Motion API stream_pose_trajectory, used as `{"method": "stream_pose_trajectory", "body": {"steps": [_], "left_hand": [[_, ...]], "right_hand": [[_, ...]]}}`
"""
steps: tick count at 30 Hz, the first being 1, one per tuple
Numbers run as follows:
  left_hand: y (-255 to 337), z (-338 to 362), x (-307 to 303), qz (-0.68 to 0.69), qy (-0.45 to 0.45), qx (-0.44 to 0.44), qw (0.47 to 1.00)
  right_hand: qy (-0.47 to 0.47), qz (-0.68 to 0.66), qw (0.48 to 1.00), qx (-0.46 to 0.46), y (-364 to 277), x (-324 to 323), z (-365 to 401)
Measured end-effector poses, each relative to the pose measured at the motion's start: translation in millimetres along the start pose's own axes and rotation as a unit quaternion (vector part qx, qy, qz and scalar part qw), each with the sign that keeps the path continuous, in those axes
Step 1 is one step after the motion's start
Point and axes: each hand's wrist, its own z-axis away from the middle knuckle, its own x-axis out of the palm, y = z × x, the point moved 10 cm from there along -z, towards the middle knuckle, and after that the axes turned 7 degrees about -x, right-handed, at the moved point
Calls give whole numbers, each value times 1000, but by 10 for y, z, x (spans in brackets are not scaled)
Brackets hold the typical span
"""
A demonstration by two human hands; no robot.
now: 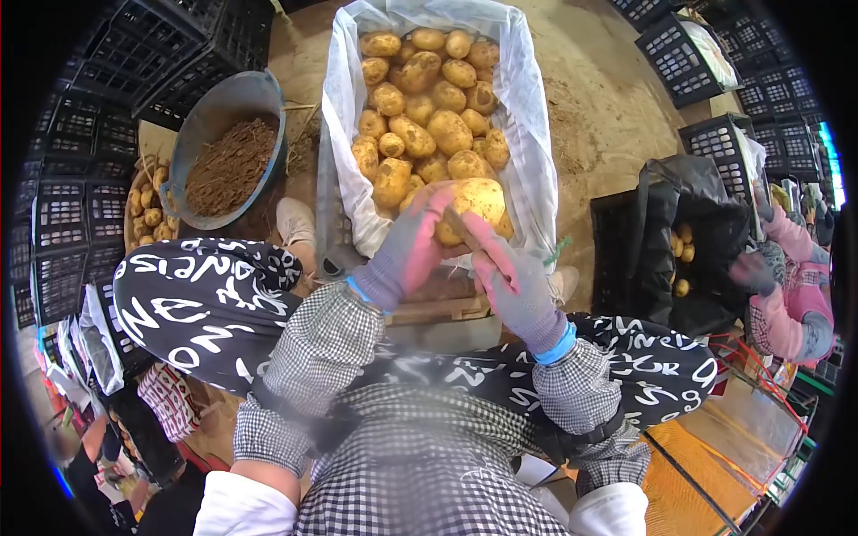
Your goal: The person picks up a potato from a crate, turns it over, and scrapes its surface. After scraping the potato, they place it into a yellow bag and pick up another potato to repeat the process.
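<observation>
We've our L hand (416, 246) grasping a potato (483, 200) from its left, over the near end of the liner-draped crate (529, 116), w/ our R hand (520, 290) at its near-right side, can't tell if R grip's clenched, long axis unclear.

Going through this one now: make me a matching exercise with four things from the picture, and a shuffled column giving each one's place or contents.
Things
1. White liner
2. Tub
3. Black sheeting
4. Held potato

Places or contents
A. Contains brown soil
B. In the gloved left hand
C. Around the large potato heap
D. At the picture's right, a few loose potatoes inside

Pairs: 1-C, 2-A, 3-D, 4-B
</observation>
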Motion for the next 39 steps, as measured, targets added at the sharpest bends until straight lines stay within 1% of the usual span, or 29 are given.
{"method": "stream_pose_trajectory", "body": {"steps": [2, 4, 7, 8, 10, 11, 13, 14, 16, 17, 19, 22, 24, 25, 26, 28, 29, 30, 31, 32, 33, 34, 35, 37, 38, 39], "left_hand": [[-9, 14, -28, 3, 13, -9, 1000], [31, 37, 19, -3, 33, -27, 999], [-14, 10, -16, 41, 23, -14, 999], [-65, 5, -21, 75, 12, -31, 997], [-65, 46, 67, 143, -7, -69, 987], [-111, 47, 43, 158, 2, -85, 984], [-201, 11, 6, 188, 17, -117, 975], [-263, -35, 2, 200, -25, -133, 970], [-339, -40, 24, 224, -106, -166, 954], [-420, -60, -98, 213, -70, -167, 960], [-381, -2, -68, 189, 3, -172, 967], [-383, 25, -112, 193, 83, -170, 963], [-372, 43, -79, 195, 84, -176, 961], [-382, 59, -87, 196, 86, -180, 960], [-434, 68, -59, 232, 55, -202, 950], [-477, 51, 32, 302, -15, -242, 922], [-514, 34, -7, 310, 3, -237, 921], [-540, 43, -25, 318, 22, -233, 919], [-563, 44, 3, 354, -1, -238, 904], [-585, 47, 31, 389, -24, -244, 888], [-552, 51, 132, 449, -90, -258, 851], [-496, 69, 237, 505, -155, -268, 806], [-524, 47, 191, 495, -148, -268, 813], [-430, 73, 283, 475, -134, -269, 827], [-408, 57, 290, 483, -178, -248, 820], [-367, 68, 312, 490, -222, -227, 811]], "right_hand": [[68, -75, 995, 26, 61, -108, -15], [95, -103, 990, 35, 94, -149, -16], [53, -48, 997, 20, 69, -125, -20], [26, -16, 999, 16, 39, -85, -7], [26, 0, 999, 29, 59, -81, -9], [53, -14, 997, 46, 111, -140, -36], [35, -8, 997, 67, 117, -130, -35], [-11, 11, 997, 71, 72, -54, -32], [-14, -4, 998, 64, 52, -33, -12], [31, -37, 997, 53, 78, -90, -16], [66, -48, 996, 23, 52, -149, -8], [36, 25, 999, -21, -25, -127, -5], [9, 71, 997, -15, -6, -25, 32], [25, 36, 999, 30, 65, -86, 22], [41, 1, 996, 77, 131, -194, 7], [69, -62, 991, 96, 173, -281, -14], [79, -92, 990, 69, 172, -259, -23], [74, -93, 992, 46, 151, -219, -23], [69, -94, 993, 22, 128, -179, -21], [49, -66, 997, 2, 93, -118, -9], [29, -37, 999, -17, 33, -77, -14], [34, -50, 997, 37, 111, -117, -10], [40, -62, 993, 91, 174, -181, -11], [46, -64, 993, 86, 154, -205, -20], [47, -52, 997, 25, 78, -179, -34], [50, -59, 997, 5, 43, -179, -35]]}}
